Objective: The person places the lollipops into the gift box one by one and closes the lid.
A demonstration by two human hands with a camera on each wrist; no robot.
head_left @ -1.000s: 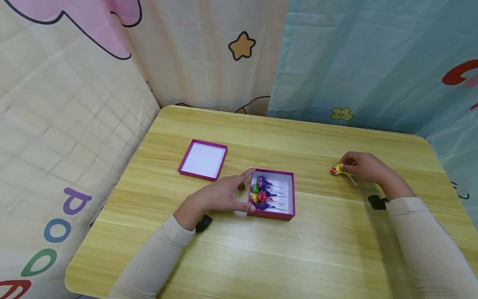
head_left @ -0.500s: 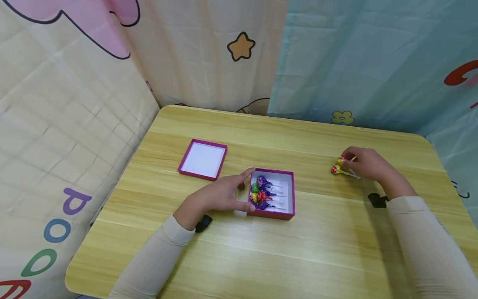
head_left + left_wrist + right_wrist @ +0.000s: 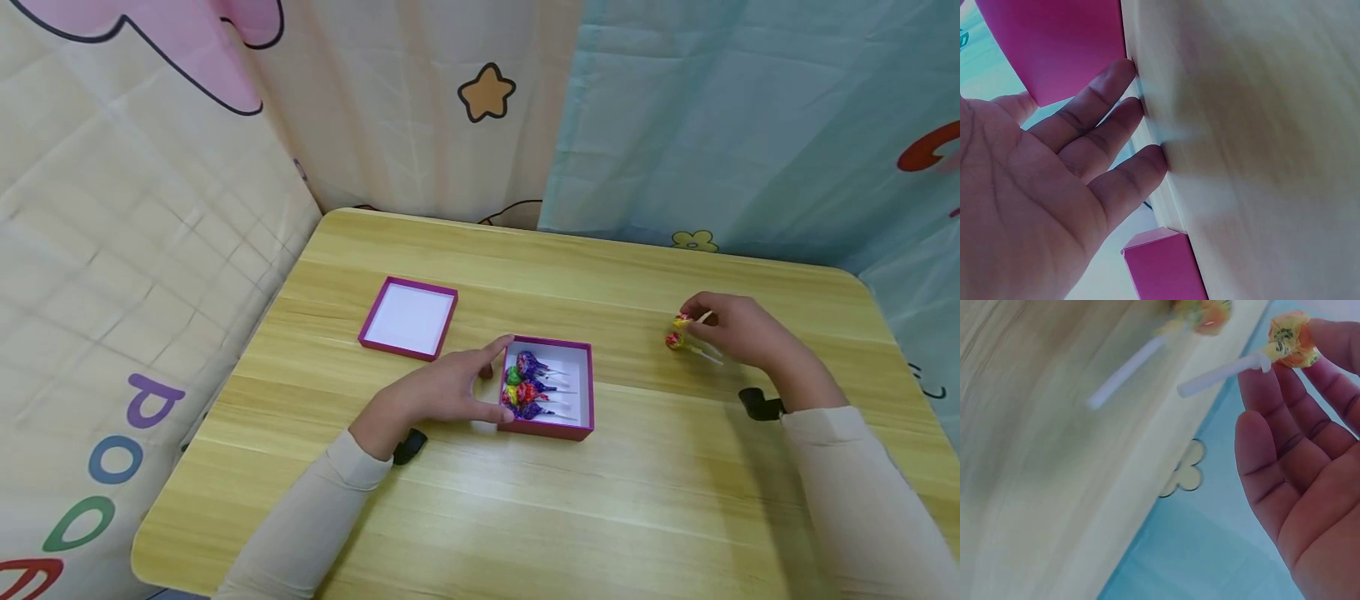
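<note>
A magenta box (image 3: 583, 392) with a white inside holds several wrapped lollipops (image 3: 529, 390), sticks to the right. At its left side is my left hand (image 3: 442, 390), thumb and index finger spread and touching its corners. In the left wrist view, that hand's other fingers reach down to the tabletop. My right hand (image 3: 738, 325), at the right, pinches a yellow and red lollipop (image 3: 1294, 339) by its wrapped head, its white stick free. Below it, a second yellow and red lollipop (image 3: 674, 341) lies on the table.
The box's magenta lid (image 3: 408, 318) lies inside up, behind and left of the box. The wooden table (image 3: 525, 517) has rounded corners. Printed curtains (image 3: 405, 117) hang along its back and left side.
My right hand has shifted slightly back, lifting one lollipop away from the one lying beside it. The left hand and box stay in place.
</note>
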